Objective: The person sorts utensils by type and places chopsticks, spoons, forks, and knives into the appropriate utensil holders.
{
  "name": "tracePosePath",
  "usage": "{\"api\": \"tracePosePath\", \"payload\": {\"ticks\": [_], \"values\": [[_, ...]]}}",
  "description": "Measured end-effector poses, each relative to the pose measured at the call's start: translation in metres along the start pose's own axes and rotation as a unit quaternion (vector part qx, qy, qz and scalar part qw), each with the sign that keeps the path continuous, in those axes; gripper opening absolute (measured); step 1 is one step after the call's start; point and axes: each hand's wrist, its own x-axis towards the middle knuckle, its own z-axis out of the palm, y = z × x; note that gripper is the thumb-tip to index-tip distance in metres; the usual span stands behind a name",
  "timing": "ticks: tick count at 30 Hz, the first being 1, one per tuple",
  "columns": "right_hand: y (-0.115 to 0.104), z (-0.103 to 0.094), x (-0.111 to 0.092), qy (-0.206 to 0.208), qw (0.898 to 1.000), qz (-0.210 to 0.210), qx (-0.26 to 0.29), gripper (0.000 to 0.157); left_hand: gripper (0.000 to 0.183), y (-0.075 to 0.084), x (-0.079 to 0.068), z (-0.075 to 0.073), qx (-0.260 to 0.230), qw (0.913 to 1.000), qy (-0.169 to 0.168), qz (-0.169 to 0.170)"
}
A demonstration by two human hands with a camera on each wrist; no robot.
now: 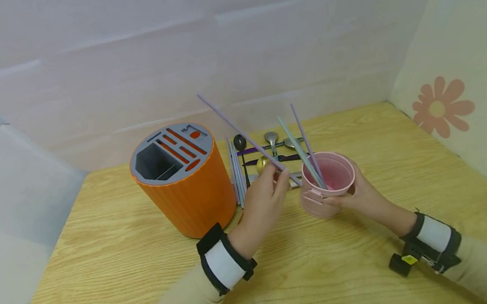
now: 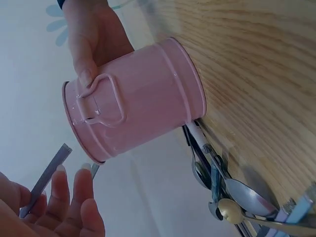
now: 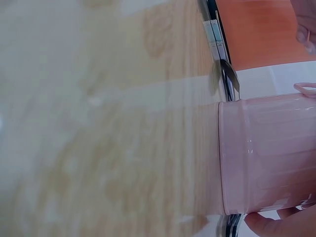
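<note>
My left hand (image 1: 261, 197) pinches a thin purple chopstick (image 1: 238, 127) between thumb and fingers. The chopstick slants, its lower end close by the rim of a pink bucket (image 1: 318, 208). Around the bucket's right side my right hand (image 1: 362, 192) grips, thumb near the front. Inside stand a mint-green chopstick (image 1: 291, 138) and a purple chopstick (image 1: 301, 126), leaning against the rim. In the left wrist view, the bucket (image 2: 143, 103) shows a wire handle loop on its side, and the square end of the held chopstick (image 2: 48, 175) points past the fingertips.
Left of the hands stands an orange utensil holder (image 1: 191, 200) with a grey slotted top. Between holder and bucket lie several chopsticks (image 1: 236, 176), a black spoon (image 1: 240, 142), a silver spoon (image 1: 270, 137), a gold spoon (image 1: 261, 163) and dark knives. Walls border the wooden table (image 1: 118, 259).
</note>
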Motion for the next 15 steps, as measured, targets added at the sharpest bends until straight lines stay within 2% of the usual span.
{"api": "tracePosePath", "payload": {"ticks": [3, 7, 15], "values": [[0.0, 0.0, -0.001, 0.004, 1.0, -0.001, -0.003, 0.095, 0.019, 0.0, 0.008, 0.008, 0.033, 0.999, 0.026, 0.018], [0.0, -0.001, -0.001, 0.006, 1.0, -0.006, 0.001, 0.095, 0.021, 0.0, 0.017, 0.016, 0.053, 0.9971, 0.046, 0.029], [0.002, 0.0, 0.001, 0.008, 1.0, -0.028, 0.01, 0.091, 0.019, 0.004, 0.023, 0.024, 0.044, 0.9966, 0.059, 0.037]]}}
